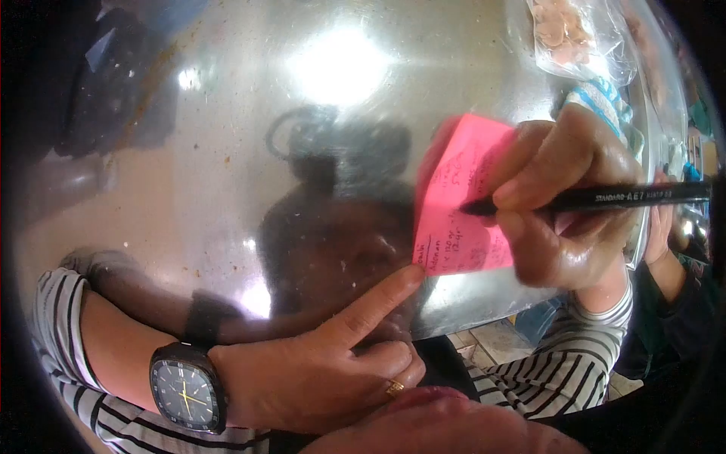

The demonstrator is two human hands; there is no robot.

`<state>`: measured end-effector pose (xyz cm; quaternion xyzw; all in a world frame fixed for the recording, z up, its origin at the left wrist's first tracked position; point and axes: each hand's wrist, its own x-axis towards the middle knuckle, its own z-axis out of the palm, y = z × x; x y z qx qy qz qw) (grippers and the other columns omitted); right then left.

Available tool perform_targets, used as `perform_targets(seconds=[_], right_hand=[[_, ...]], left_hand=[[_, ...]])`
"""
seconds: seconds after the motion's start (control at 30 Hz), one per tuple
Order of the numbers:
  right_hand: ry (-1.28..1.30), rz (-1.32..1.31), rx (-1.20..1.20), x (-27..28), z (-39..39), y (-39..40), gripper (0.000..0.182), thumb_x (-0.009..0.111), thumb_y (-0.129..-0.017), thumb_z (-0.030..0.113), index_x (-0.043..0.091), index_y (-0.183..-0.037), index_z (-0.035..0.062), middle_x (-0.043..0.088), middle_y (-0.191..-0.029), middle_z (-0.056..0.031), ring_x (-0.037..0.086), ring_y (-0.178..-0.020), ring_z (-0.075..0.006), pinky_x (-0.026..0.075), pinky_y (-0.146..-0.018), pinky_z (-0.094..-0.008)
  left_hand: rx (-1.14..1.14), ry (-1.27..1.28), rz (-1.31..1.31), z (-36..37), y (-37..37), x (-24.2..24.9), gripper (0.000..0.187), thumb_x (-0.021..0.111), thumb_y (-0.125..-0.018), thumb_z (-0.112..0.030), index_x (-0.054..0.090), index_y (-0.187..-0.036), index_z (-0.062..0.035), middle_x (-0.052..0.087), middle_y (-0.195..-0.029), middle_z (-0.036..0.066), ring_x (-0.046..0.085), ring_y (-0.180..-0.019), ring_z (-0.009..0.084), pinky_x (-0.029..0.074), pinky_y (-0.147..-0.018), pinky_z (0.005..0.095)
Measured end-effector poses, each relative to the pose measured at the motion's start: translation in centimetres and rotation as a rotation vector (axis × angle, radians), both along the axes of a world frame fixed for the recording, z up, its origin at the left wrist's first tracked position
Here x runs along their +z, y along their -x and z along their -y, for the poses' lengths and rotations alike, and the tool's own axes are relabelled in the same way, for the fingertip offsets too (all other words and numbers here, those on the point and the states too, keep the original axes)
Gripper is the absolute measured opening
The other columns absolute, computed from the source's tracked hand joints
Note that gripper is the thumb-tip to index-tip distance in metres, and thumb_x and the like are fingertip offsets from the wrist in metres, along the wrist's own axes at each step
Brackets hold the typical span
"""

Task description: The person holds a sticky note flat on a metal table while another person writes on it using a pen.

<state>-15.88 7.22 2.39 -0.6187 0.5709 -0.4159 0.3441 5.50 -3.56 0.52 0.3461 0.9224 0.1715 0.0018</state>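
Observation:
A pink sticky note pad [446, 189] with handwritten lines lies on a shiny metal table top [197, 227]. My right hand [567, 197] is closed around a black ballpoint pen [635, 198], whose tip meets the writing near the middle of the note. Stretched out, the index finger of my left hand [325, 371] touches the note's lower left corner. The other fingers of that hand are curled, and it wears a gold ring [395, 387]. On my left wrist sits a black watch [187, 386].
At the upper right is a clear plastic bag [567, 34] with pale pinkish pieces inside. A blue-and-white striped cloth [601, 102] lies behind my right hand. Another person's hand [658, 227] and dark sleeve show at the right, beyond the table's edge.

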Motion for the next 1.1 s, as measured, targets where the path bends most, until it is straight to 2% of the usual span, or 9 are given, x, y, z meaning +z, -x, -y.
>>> perform_targets(seconds=[0.5, 0.57, 0.6, 0.67, 1.0, 1.07, 1.1], right_hand=[[0.052, -0.05, 0.045, -0.2, 0.2, 0.2, 0.018, 0.061, -0.069, -0.005, 0.05, -0.08, 0.0009, 0.058, -0.067, -0.0116, 0.052, -0.052, -0.01, 0.038, -0.042, -0.0199], [0.041, -0.066, 0.04, -0.2, 0.2, 0.2, 0.018, 0.061, -0.069, -0.005, 0.05, -0.081, 0.001, 0.057, -0.066, -0.0114, 0.052, -0.052, -0.0099, 0.038, -0.043, -0.0199], [0.06, -0.059, 0.035, -0.3, 0.3, 0.1, 0.018, 0.062, -0.069, -0.004, 0.049, -0.081, 0.0011, 0.057, -0.066, -0.0112, 0.052, -0.053, -0.0099, 0.038, -0.043, -0.0199], [0.079, -0.053, 0.03, -0.3, 0.3, 0.1, 0.018, 0.062, -0.069, -0.004, 0.049, -0.081, 0.0012, 0.057, -0.066, -0.011, 0.052, -0.054, -0.0099, 0.038, -0.043, -0.02], [0.05, -0.081, 0.025, -0.2, 0.2, 0.2, 0.016, 0.063, -0.073, -0.001, 0.049, -0.081, 0.0018, 0.057, -0.066, -0.0108, 0.052, -0.054, -0.0099, 0.039, -0.043, -0.0194], [0.047, -0.069, 0.033, -0.2, 0.2, 0.2, 0.017, 0.064, -0.073, 0.0, 0.049, -0.081, 0.0018, 0.057, -0.067, -0.0109, 0.052, -0.054, -0.0098, 0.039, -0.043, -0.019], [0.044, -0.035, 0.013, -0.4, 0.1, 0.1, 0.017, 0.064, -0.073, -0.001, 0.049, -0.081, 0.0017, 0.057, -0.067, -0.0112, 0.052, -0.053, -0.0097, 0.039, -0.043, -0.0188]], left_hand=[[0.001, 0.075, -0.051, -0.3, -0.1, -0.5, 0.005, 0.05, -0.077, -0.017, 0.049, -0.079, -0.0134, 0.042, -0.076, -0.004, 0.044, -0.072, 0.0047, 0.021, -0.105, 0.0636], [0.099, -0.162, -0.099, -0.5, 0.0, -1.2, 0.016, 0.042, -0.077, -0.014, 0.049, -0.067, -0.0048, 0.032, -0.066, 0.002, 0.04, -0.065, 0.0152, 0.029, -0.106, 0.0561], [0.098, -0.162, -0.1, -0.4, -0.2, -1.0, 0.016, 0.042, -0.077, -0.014, 0.049, -0.067, -0.0048, 0.032, -0.066, 0.002, 0.04, -0.065, 0.0152, 0.029, -0.106, 0.0561], [0.013, 0.011, 0.011, -0.1, -0.2, 0.0, 0.002, 0.05, -0.077, -0.016, 0.049, -0.077, -0.0139, 0.041, -0.075, -0.004, 0.044, -0.071, 0.0046, 0.02, -0.105, 0.0635], [0.013, -0.009, 0.055, 0.1, 0.0, -0.1, 0.001, 0.049, -0.079, -0.014, 0.05, -0.079, -0.0129, 0.037, -0.073, -0.002, 0.046, -0.07, 0.0043, 0.019, -0.106, 0.0617], [0.14, -0.195, -0.005, -0.3, 0.3, -0.5, 0.011, 0.043, -0.078, -0.006, 0.044, -0.067, -0.0035, 0.029, -0.066, 0.002, 0.039, -0.062, 0.0142, 0.026, -0.109, 0.0539], [0.141, -0.195, -0.005, -0.2, 0.1, -0.4, 0.011, 0.043, -0.078, -0.006, 0.044, -0.067, -0.0035, 0.029, -0.066, 0.002, 0.039, -0.062, 0.0142, 0.026, -0.109, 0.0539]])
